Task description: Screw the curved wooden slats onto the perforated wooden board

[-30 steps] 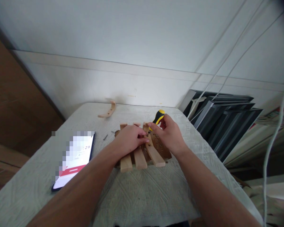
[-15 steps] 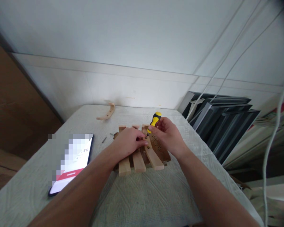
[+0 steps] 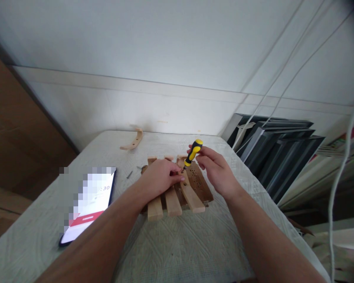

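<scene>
A yellow-and-black screwdriver (image 3: pixel 193 153) stands tilted, its tip down at a hole in the rightmost curved wooden piece (image 3: pixel 191 196). My right hand (image 3: pixel 216 169) has its fingers around the back of the handle, with the thumb slightly off it. My left hand (image 3: pixel 161 177) lies across the wooden pieces, its thumb and forefinger closed on the rightmost one beside the screwdriver tip. A screw there is hidden or too small to make out. Two more wooden pieces, the middle one (image 3: pixel 173 202) and the left one (image 3: pixel 155 208), lie alongside on a brown perforated block (image 3: pixel 202 184).
Another curved wooden piece (image 3: pixel 132 143) lies at the back of the cloth-covered table (image 3: pixel 177 243). A loose screw (image 3: pixel 129 174) is left of the block. A lit phone (image 3: pixel 91 204) lies at the left. Dark framed panels (image 3: pixel 283 157) lean at the right, with hanging white cables (image 3: pixel 339 181).
My right hand has shifted slightly right and loosened around the handle, its thumb coming away. The screwdriver handle has turned, showing more black. My left hand stays in place.
</scene>
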Tool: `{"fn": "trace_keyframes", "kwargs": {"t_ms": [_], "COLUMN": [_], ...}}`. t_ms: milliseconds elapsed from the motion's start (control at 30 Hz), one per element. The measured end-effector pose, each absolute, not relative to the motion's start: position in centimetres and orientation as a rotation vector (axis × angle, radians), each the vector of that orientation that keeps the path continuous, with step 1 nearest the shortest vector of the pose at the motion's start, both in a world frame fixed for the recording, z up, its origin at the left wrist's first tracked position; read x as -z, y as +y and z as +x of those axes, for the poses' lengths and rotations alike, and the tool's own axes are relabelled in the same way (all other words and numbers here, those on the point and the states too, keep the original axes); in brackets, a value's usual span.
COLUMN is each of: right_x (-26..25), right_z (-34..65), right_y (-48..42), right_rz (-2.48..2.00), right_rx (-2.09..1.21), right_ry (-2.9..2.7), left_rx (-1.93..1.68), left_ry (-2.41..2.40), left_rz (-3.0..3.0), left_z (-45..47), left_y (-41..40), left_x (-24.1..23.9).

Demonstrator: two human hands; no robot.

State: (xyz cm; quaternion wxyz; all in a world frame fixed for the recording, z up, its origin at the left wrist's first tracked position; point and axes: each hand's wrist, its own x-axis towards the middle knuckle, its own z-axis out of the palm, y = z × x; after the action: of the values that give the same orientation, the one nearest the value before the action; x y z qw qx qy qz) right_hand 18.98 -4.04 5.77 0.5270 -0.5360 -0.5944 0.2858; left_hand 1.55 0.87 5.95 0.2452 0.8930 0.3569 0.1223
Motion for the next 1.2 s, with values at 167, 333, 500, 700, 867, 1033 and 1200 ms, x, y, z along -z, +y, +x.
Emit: {"fn": "trace_keyframes", "kwargs": {"t_ms": [167,333,500,700,867,1033,1200], "right_x": [-5.5,-5.0,-5.1,-5.4,-5.2,-4.1,-4.0], "right_z": [19.3,19.4,19.0,18.7,18.2,17.8,17.9], "right_y": [-3.8,-3.6,-3.7,-3.8,-3.8,-3.3,-3.2], "right_rz": [-1.244,-1.28,-1.301,-1.393,-1.436,-1.372,-1.325], "right_rx": [-0.698,-0.668,-0.629,-0.533,-0.507,-0.531,-0.64], "right_ry": [-1.417,-1.412,-1.394,-1.413,-1.309,-1.243,-1.237], "left_rx": [-0.326,-0.335,-0.335,-0.349,-0.332,-0.318,-0.343], "left_ry": [0.964,0.957,0.951,0.961,0.971,0.987,0.978], "left_rz": [2.44,2.454,2.458,2.447,2.446,2.435,2.409], "left_z": [1.5,1.5,1.5,1.5,1.6,1.6,1.6], "left_y": [0.8,0.9,0.9,0.9,0.8,0.8,1.0], "left_x": [-6.0,-5.9,-5.9,-5.9,-5.9,-6.2,-5.9]}}
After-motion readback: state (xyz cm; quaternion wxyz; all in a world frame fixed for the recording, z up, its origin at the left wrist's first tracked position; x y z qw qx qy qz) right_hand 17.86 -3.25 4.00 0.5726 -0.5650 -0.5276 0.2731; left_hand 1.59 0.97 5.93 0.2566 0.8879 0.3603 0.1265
